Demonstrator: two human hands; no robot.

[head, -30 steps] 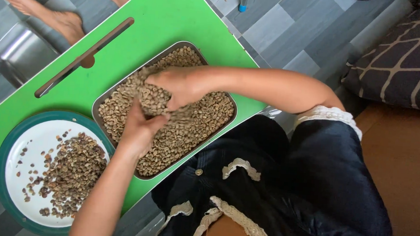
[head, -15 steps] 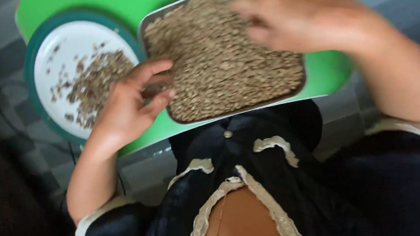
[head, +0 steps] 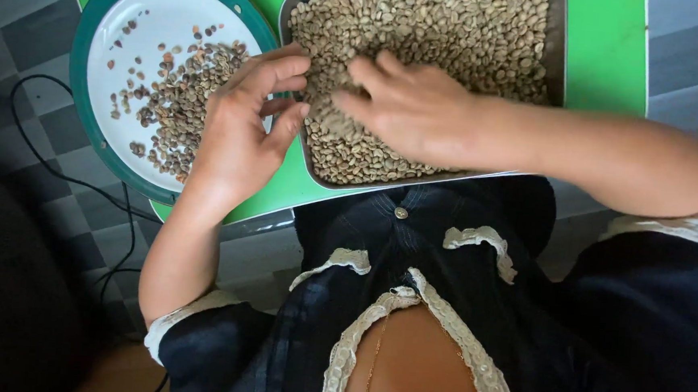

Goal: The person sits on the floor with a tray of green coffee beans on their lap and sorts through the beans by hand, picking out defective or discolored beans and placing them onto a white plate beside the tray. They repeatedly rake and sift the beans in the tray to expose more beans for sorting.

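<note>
A metal tray [head: 558, 47] full of pale green coffee beans [head: 440, 32] rests on a green board [head: 608, 50]. My right hand [head: 407, 107] lies palm down in the beans at the tray's near left part, fingers spread and touching them. My left hand [head: 244, 129] hovers at the tray's left rim, fingers apart, partly over the round teal-rimmed white plate [head: 132, 37]. That plate holds a loose pile of darker sorted beans [head: 181, 101]. Whether either hand pinches a bean is hidden.
A black cable [head: 68, 171] runs over the grey checked floor at the left. A dark cushion or seat [head: 4, 296] fills the lower left corner. My dark lace-trimmed clothing [head: 439, 306] covers the lower frame right below the board.
The view has swung closer over the tray and plate. My right hand has moved from the tray's far side to its near left part. My left hand stays at the tray's left rim.
</note>
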